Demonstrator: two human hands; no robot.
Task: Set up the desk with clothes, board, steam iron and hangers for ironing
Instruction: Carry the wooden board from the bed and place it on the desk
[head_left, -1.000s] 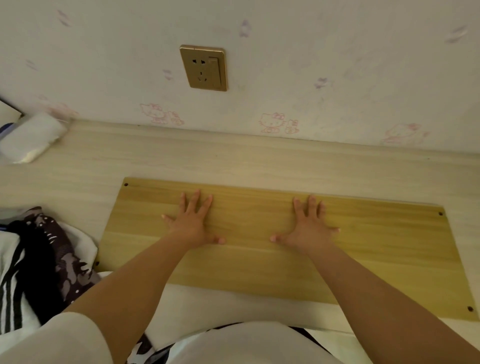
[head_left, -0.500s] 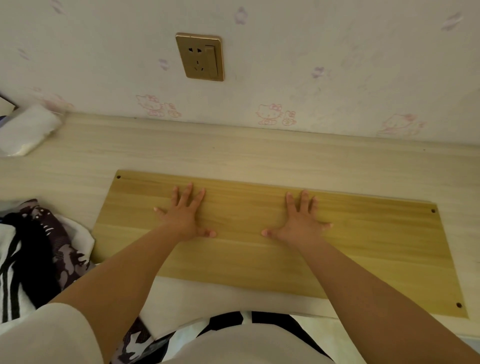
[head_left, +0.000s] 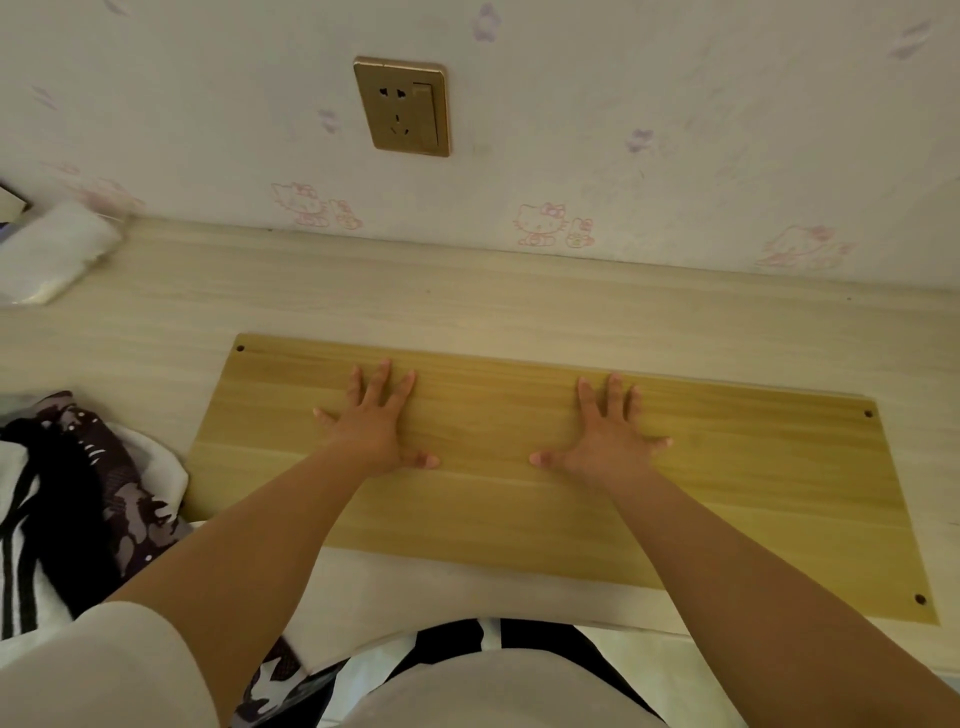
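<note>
A long yellow wooden board (head_left: 727, 493) with small holes at its corners lies flat on the pale wooden desk (head_left: 467, 306). My left hand (head_left: 376, 421) presses flat on the board's left-middle part, fingers spread and straight. My right hand (head_left: 605, 431) lies flat to the right of it, fingers spread too. A pile of black, white and patterned clothes (head_left: 72, 493) sits at the desk's left edge, beside the board's left end. No iron or hangers are in view.
A gold wall socket (head_left: 402, 106) is on the papered wall behind the desk. A white soft pack (head_left: 52, 254) lies at the far left by the wall. Bare desk runs between the board and the wall.
Both hands stay flat on the board in much the same spots. The view has shifted slightly; the board sits about where it was.
</note>
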